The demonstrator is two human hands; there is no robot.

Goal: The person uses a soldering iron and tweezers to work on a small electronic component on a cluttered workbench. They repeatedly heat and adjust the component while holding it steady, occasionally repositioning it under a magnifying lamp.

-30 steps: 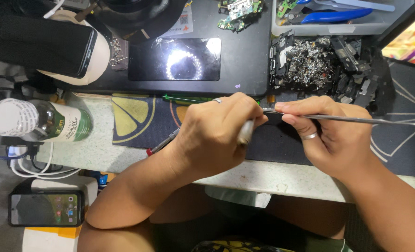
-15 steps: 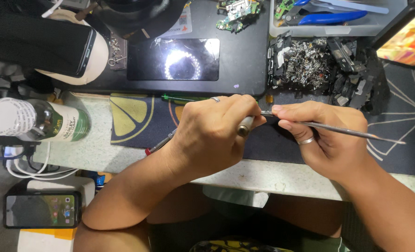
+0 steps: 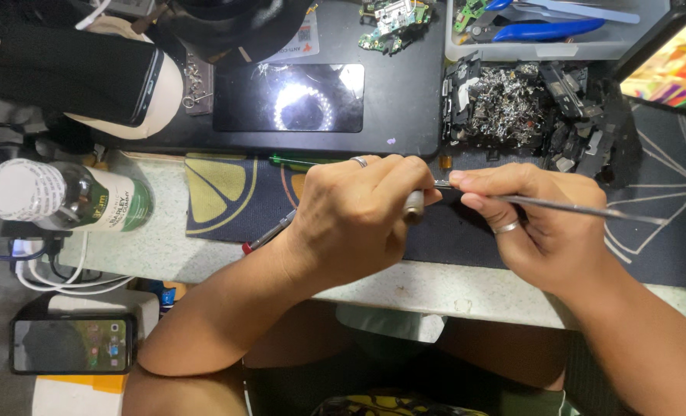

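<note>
The left hand [image 3: 354, 219] is closed around a small metal handle [image 3: 414, 205], and the right hand [image 3: 539, 223] pinches a long thin metal tool [image 3: 582, 208] whose tip meets the handle over the dark mat [image 3: 227, 196] at the table's front edge. Whatever small part sits between the fingertips is hidden. The thin tool looks light, stiff and rather slippery, best gripped near its working end as the fingers do here; its fine tip would likely bend under side force. A bottle [image 3: 65, 200] stands to the left, a pile of scrap parts [image 3: 512, 100] behind, and blue pliers [image 3: 543, 31] in a tray.
</note>
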